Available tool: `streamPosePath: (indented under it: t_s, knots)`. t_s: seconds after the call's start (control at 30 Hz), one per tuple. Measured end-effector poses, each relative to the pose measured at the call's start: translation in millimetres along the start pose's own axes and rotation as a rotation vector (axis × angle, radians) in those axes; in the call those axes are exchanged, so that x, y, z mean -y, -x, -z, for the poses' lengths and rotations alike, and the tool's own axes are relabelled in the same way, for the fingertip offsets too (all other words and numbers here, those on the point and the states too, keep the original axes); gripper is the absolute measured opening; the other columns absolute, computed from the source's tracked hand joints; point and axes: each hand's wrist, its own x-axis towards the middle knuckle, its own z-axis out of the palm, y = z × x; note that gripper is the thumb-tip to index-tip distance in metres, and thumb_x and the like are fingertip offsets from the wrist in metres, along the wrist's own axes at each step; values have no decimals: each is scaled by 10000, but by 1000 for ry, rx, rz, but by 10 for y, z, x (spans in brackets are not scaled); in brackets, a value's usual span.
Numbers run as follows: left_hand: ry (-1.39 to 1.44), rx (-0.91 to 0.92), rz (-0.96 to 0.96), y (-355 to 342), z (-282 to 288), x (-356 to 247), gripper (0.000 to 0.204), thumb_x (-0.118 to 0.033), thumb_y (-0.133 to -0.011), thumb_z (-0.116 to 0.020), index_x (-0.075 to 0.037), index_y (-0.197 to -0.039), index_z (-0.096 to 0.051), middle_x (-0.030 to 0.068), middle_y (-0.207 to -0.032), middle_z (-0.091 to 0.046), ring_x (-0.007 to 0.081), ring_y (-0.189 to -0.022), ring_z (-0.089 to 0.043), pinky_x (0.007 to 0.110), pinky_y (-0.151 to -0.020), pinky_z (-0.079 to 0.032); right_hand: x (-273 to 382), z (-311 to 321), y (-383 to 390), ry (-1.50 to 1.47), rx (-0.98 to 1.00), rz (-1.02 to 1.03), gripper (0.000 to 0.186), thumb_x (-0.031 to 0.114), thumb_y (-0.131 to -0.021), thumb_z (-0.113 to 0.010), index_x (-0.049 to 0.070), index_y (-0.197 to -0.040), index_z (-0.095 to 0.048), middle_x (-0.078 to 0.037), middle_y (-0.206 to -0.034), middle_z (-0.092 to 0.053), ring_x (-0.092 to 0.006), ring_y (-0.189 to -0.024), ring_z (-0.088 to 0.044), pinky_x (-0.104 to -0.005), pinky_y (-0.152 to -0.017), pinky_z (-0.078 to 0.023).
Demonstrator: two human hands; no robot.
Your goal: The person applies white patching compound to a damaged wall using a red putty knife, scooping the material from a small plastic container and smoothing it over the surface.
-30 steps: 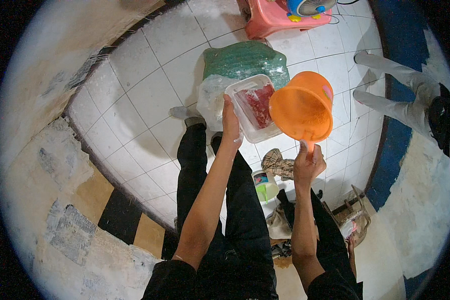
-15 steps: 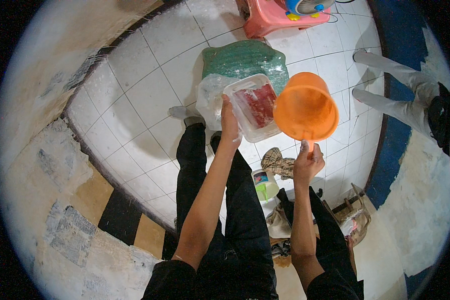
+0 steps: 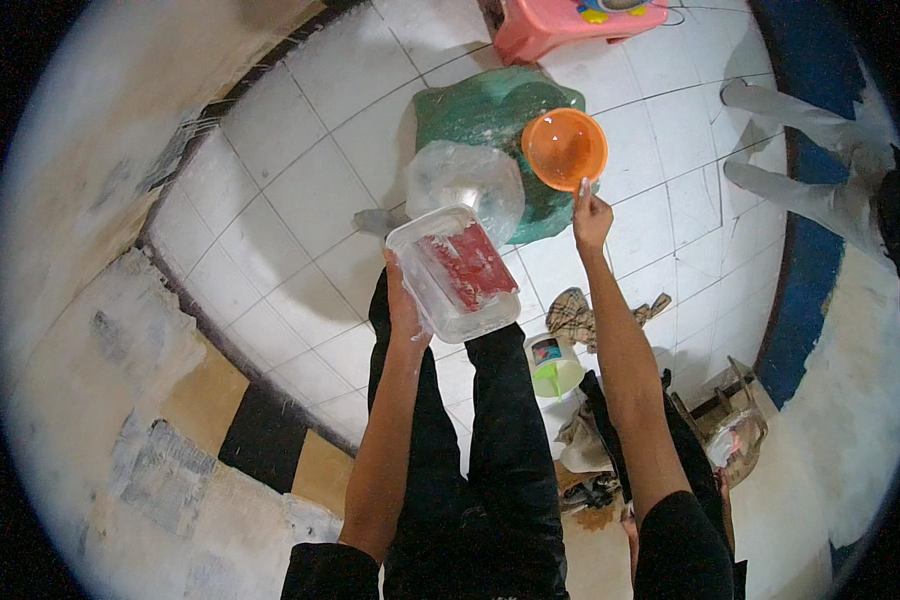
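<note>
My left hand is closed on the side of a whitish rectangular plastic tray, where a smeared red flat piece lies. Further forward, my right hand grips the handle of an orange plastic dipper, which is over a green sheet or sack on the floor; whether it rests there I cannot tell. A clear plastic bag with something whitish in it lies on the green piece, just beyond the tray.
A pink stool bearing a blue fan stands ahead. Pale-trousered legs of a person are at right, another person's dark-clad leg lower right. A checked cloth and small bucket lie on the tiles.
My right hand has moved forward and away with the orange dipper, down over the green piece. My left hand has brought the tray back and to the left, uncovering more of the bag.
</note>
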Motion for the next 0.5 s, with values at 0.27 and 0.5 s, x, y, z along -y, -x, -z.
streamPosePath:
  t_s: [0.27, 0.5]
  knots:
    - [86, 76, 11, 258, -178, -299, 619, -552, -932, -342, -41, -1274, -409, 118, -1198, -516, 236, -1102, -508, 379, -966, -405, 81, -115, 103, -16, 44, -35, 543, 416, -941, -453, -42, -689, -598, -77, -584, -546, -131, -579, -481, -289, -537, -397]
    - [74, 105, -34, 673, -390, -535, 646, -570, -918, -351, -36, -1277, -406, 139, -1186, -518, 270, -1089, -515, 423, -944, -429, 1396, 713, 927, -232, 99, 175, 301, 122, -925, -497, -69, -1158, -501, -141, -1073, -590, -189, -972, -560, -286, -886, -431]
